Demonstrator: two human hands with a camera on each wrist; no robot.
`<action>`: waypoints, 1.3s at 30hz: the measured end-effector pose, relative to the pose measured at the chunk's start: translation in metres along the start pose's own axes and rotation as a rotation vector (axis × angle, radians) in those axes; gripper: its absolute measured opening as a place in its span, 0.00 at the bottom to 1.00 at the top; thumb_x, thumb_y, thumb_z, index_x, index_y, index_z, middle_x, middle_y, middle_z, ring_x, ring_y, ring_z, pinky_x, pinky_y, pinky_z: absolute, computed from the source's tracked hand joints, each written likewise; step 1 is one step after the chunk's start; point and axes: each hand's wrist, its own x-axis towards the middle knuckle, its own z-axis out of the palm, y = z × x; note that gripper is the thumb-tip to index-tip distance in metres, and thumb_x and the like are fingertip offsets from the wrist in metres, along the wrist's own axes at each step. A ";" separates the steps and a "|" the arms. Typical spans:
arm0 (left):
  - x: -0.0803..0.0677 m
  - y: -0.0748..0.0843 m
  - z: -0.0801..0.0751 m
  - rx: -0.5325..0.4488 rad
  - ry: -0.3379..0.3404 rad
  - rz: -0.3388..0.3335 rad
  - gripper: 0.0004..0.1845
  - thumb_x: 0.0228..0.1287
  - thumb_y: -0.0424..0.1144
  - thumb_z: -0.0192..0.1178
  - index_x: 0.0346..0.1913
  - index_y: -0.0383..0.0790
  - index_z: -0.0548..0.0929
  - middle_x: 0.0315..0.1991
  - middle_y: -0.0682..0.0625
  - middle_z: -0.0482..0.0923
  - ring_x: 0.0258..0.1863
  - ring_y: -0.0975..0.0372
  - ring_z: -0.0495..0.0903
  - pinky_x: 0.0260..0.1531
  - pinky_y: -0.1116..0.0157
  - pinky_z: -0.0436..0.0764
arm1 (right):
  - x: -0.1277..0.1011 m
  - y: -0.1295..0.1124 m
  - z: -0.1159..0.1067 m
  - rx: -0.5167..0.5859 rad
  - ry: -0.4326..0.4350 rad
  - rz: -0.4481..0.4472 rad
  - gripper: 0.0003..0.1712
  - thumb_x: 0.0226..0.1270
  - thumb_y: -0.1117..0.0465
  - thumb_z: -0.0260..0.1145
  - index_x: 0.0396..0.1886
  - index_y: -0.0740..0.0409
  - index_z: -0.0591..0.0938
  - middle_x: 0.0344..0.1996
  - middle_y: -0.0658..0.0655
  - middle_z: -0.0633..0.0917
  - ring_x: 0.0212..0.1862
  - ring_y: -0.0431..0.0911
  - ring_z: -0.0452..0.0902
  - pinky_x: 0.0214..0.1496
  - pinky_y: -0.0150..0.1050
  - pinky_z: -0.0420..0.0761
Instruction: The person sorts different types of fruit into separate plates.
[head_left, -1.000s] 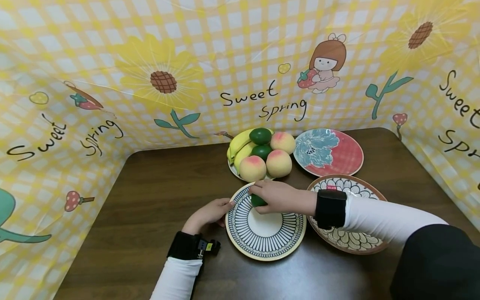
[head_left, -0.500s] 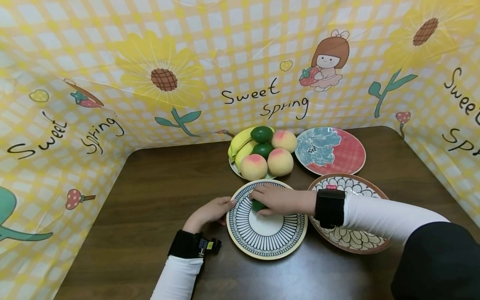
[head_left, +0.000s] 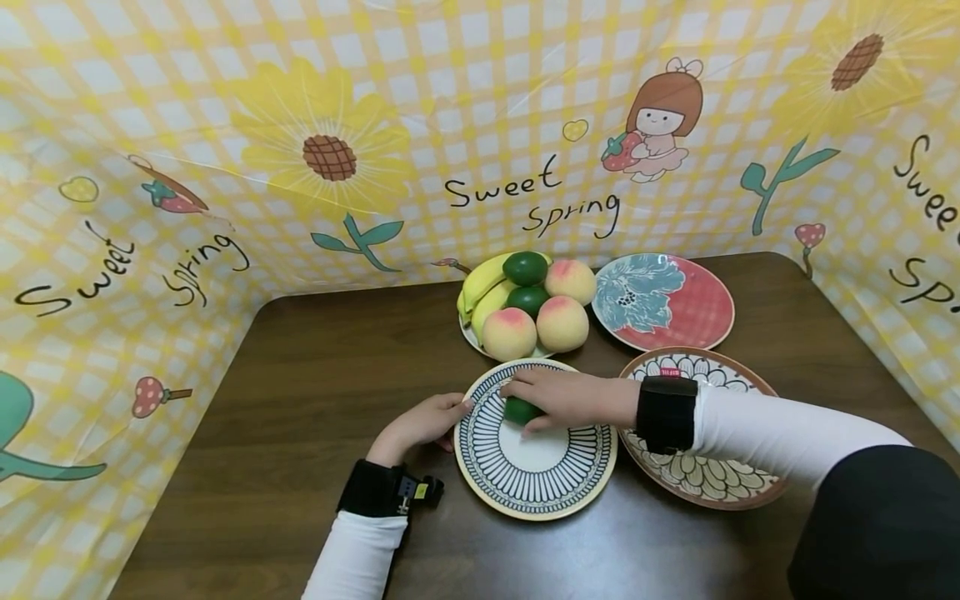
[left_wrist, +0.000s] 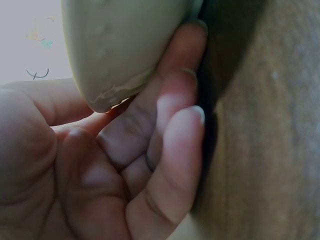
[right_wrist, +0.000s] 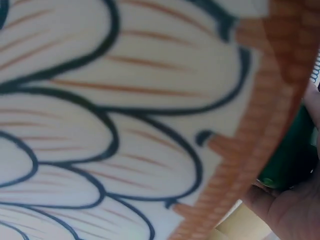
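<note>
Fingers of the right hand (head_left: 561,398) curl over a green fruit (head_left: 521,410), setting it on the striped plate (head_left: 532,475) near its far rim. The left hand (head_left: 422,425) rests on the table (head_left: 315,392) with fingers loosely curled, their tips touching the plate's left edge. Behind stands a fruit plate (head_left: 525,304), with a flower plate (head_left: 663,302) and a petal plate (head_left: 701,479) to the right.

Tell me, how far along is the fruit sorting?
Just begun. The right hand holds one green fruit on the striped plate, which the left hand touches at the rim. The other fruit are in the pile; two plates hold none.
</note>
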 end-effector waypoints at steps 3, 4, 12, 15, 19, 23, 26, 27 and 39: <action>-0.001 0.000 -0.001 0.009 0.001 0.000 0.20 0.84 0.42 0.43 0.61 0.30 0.77 0.31 0.49 0.81 0.25 0.66 0.77 0.28 0.69 0.80 | 0.001 -0.001 -0.004 0.002 -0.023 0.009 0.34 0.66 0.49 0.73 0.66 0.58 0.74 0.59 0.59 0.79 0.60 0.50 0.78 0.66 0.46 0.78; -0.002 0.000 -0.002 0.010 0.003 0.000 0.20 0.84 0.42 0.43 0.61 0.30 0.77 0.31 0.49 0.81 0.25 0.66 0.77 0.28 0.69 0.80 | 0.002 -0.001 -0.005 -0.001 -0.028 0.007 0.34 0.66 0.50 0.74 0.66 0.58 0.74 0.59 0.59 0.79 0.60 0.50 0.78 0.65 0.45 0.79; -0.007 0.000 -0.007 0.015 0.006 0.014 0.20 0.83 0.41 0.43 0.59 0.29 0.77 0.30 0.50 0.80 0.24 0.66 0.76 0.28 0.69 0.80 | 0.014 -0.004 -0.035 0.022 0.019 0.047 0.38 0.68 0.45 0.71 0.70 0.60 0.73 0.63 0.61 0.80 0.65 0.53 0.77 0.68 0.49 0.77; -0.009 -0.001 -0.010 0.017 0.011 0.013 0.19 0.83 0.41 0.43 0.59 0.29 0.77 0.29 0.50 0.80 0.24 0.66 0.76 0.27 0.69 0.80 | 0.033 -0.002 -0.063 0.047 0.139 0.088 0.37 0.71 0.46 0.68 0.72 0.60 0.71 0.68 0.63 0.77 0.71 0.56 0.72 0.75 0.52 0.72; -0.012 0.000 -0.012 0.018 0.026 -0.005 0.19 0.83 0.40 0.43 0.58 0.29 0.77 0.28 0.51 0.78 0.23 0.66 0.75 0.27 0.69 0.79 | 0.064 0.011 -0.096 -0.010 0.215 0.200 0.42 0.74 0.44 0.65 0.79 0.55 0.63 0.78 0.63 0.65 0.79 0.61 0.58 0.81 0.59 0.60; -0.011 0.000 -0.009 0.004 0.025 -0.014 0.18 0.83 0.41 0.44 0.57 0.30 0.78 0.27 0.52 0.77 0.23 0.65 0.75 0.27 0.69 0.78 | 0.087 0.031 -0.106 -0.046 0.135 0.323 0.47 0.74 0.37 0.61 0.83 0.47 0.55 0.83 0.62 0.51 0.83 0.65 0.43 0.81 0.68 0.52; -0.010 0.000 -0.004 -0.005 0.015 -0.019 0.18 0.83 0.41 0.44 0.57 0.31 0.78 0.27 0.53 0.76 0.23 0.66 0.75 0.26 0.70 0.78 | 0.096 0.044 -0.102 -0.013 0.058 0.397 0.49 0.73 0.33 0.60 0.84 0.42 0.51 0.85 0.60 0.44 0.84 0.66 0.35 0.81 0.71 0.46; -0.009 0.000 -0.002 -0.010 0.013 -0.021 0.18 0.83 0.41 0.44 0.56 0.31 0.78 0.26 0.53 0.76 0.23 0.66 0.75 0.26 0.70 0.78 | 0.099 0.048 -0.100 -0.002 0.041 0.412 0.49 0.73 0.33 0.60 0.84 0.41 0.51 0.85 0.60 0.44 0.84 0.67 0.34 0.81 0.71 0.45; -0.009 0.004 0.002 -0.016 0.027 -0.012 0.18 0.83 0.41 0.43 0.56 0.31 0.78 0.25 0.53 0.75 0.23 0.66 0.74 0.26 0.70 0.77 | 0.117 0.058 -0.093 -0.027 -0.070 0.584 0.46 0.75 0.32 0.55 0.84 0.43 0.54 0.84 0.60 0.48 0.84 0.67 0.37 0.81 0.71 0.44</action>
